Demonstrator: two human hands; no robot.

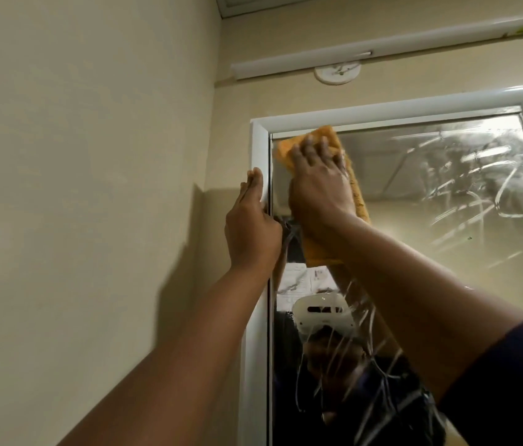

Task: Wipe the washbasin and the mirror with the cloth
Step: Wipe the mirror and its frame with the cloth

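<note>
The mirror (430, 194) hangs on the wall in a white frame (259, 146), its glass streaked with wet smears. My right hand (318, 181) presses an orange cloth (324, 136) flat against the glass near the mirror's top left corner; part of the cloth hangs below my wrist. My left hand (250, 226) rests against the left side of the frame, fingers straight and holding nothing. The washbasin is out of view.
A white tube light fitting (382, 48) runs along the wall above the mirror, with a round white mount (337, 73) under it. A beige side wall (93, 156) stands close on the left. The mirror reflects a person wearing a white headset.
</note>
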